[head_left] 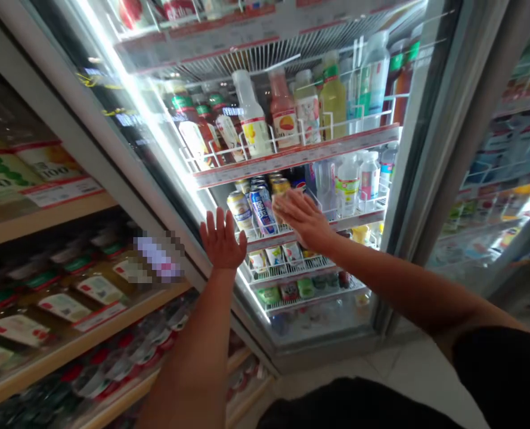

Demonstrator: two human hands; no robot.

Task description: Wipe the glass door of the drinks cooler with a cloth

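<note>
My left hand (223, 240) is raised with its fingers spread, the palm toward the left edge of the glass door (322, 325). Nothing is in it. Farther right, my right hand (307, 220) lies flat against the door, fingers together over what looks like a small crumpled beige cloth (279, 205). Most of that cloth is hidden under the fingers. Behind the glass near both hands stand a pale beer can (239, 210) and a blue can (262, 210). Whether the left palm touches the glass, I cannot tell.
Inside the cooler, bottles (252, 122) stand on a wire shelf, with smaller cans (289, 291) lower down. Wooden shelves (90, 316) with juice bottles (23, 328) run along the left. A metal door frame (430, 196) borders the right, and pale floor tiles (419, 372) lie below.
</note>
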